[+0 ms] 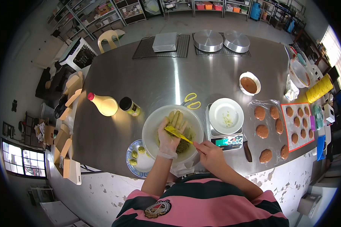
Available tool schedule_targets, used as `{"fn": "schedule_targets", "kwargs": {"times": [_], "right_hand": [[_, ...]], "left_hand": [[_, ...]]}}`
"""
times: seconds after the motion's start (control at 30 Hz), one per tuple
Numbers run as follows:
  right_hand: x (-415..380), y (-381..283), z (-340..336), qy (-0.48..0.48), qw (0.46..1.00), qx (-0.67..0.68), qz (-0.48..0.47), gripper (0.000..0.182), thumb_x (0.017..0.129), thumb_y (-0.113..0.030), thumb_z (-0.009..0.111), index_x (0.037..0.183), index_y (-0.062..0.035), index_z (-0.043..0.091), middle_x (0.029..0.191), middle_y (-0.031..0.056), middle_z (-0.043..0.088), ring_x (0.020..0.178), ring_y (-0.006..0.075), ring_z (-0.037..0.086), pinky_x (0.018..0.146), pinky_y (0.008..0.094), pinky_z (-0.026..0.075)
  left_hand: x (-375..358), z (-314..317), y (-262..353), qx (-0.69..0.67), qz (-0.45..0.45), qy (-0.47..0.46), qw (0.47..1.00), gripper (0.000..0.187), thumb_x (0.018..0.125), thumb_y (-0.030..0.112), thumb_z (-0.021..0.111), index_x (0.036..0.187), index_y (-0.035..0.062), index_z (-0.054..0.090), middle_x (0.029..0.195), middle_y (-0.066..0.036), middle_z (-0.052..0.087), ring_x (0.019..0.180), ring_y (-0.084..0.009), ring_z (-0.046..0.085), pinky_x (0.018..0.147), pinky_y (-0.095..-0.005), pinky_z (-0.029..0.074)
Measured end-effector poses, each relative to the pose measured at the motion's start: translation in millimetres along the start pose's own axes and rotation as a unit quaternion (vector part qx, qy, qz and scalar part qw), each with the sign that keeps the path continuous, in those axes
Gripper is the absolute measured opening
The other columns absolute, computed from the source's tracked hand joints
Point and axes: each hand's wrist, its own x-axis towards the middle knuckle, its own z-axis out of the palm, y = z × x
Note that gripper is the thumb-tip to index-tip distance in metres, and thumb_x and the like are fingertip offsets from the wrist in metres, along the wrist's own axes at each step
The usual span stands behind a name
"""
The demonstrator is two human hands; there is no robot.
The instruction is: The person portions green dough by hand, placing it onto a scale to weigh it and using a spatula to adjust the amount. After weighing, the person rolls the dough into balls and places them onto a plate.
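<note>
My left hand (169,137), in a clear plastic glove, is palm up over a large pale mixing bowl (150,123), its fingers stretched out and smeared with green. Across that palm lies the blade of a yellow spatula (178,134) coated in green mixture. My right hand (209,151) is bare and closed around the spatula's handle at the bowl's right edge. Inside the bowl is a dark green crumbly mixture (183,145), partly hidden by my left hand. Left of the bowl, a blue-rimmed plate (131,151) bears several small green balls.
Right of the bowl, a digital scale (227,142) carries a white plate (217,115) with green crumbs. Yellow-handled scissors (193,105), a dark-handled knife (247,152), a bottle (105,106) and a black-lidded jar (129,106) stand or lie nearby. Brown discs sit on a red-edged mat (300,143).
</note>
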Motion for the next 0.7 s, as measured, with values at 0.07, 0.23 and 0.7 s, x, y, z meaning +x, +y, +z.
{"fn": "schedule_targets", "kwargs": {"times": [0.07, 0.23, 0.7], "right_hand": [[1.4, 2.1, -4.8, 0.001, 1.000, 0.013, -0.008, 0.025, 0.076, -0.003, 0.061, 0.100, -0.0080, 0.068, 0.076, 0.0105, 0.061, 0.064, 0.0284, 0.061, 0.057, 0.0358, 0.049], [13.0, 0.8, -20.9, 0.021, 0.999, 0.026, 0.016, 0.027, 0.076, -0.003, 0.061, 0.101, -0.0103, 0.067, 0.077, 0.0093, 0.060, 0.062, 0.0275, 0.059, 0.054, 0.0341, 0.049], [11.7, -5.6, -34.1, -0.039, 0.995, -0.056, -0.070, 0.034, 0.069, -0.002, 0.060, 0.099, -0.0137, 0.069, 0.077, 0.0043, 0.061, 0.062, 0.0215, 0.061, 0.054, 0.0323, 0.050]], "left_hand": [[5.8, -13.6, 1.7, 0.007, 0.003, -0.051, 0.999, 0.045, 0.092, 0.026, 0.042, 0.131, 0.0035, 0.041, 0.138, -0.015, 0.039, 0.130, -0.0279, 0.035, 0.107, -0.0513, 0.027], [-0.7, -16.5, 9.1, 0.003, -0.016, -0.133, 0.991, 0.044, 0.091, 0.023, 0.042, 0.132, 0.0076, 0.043, 0.137, -0.014, 0.041, 0.129, -0.0291, 0.036, 0.105, -0.0569, 0.026], [1.7, -23.1, 11.3, -0.079, -0.013, -0.189, 0.979, 0.052, 0.080, 0.016, 0.044, 0.131, 0.0119, 0.044, 0.138, -0.014, 0.040, 0.131, -0.0292, 0.034, 0.106, -0.0627, 0.019]]}}
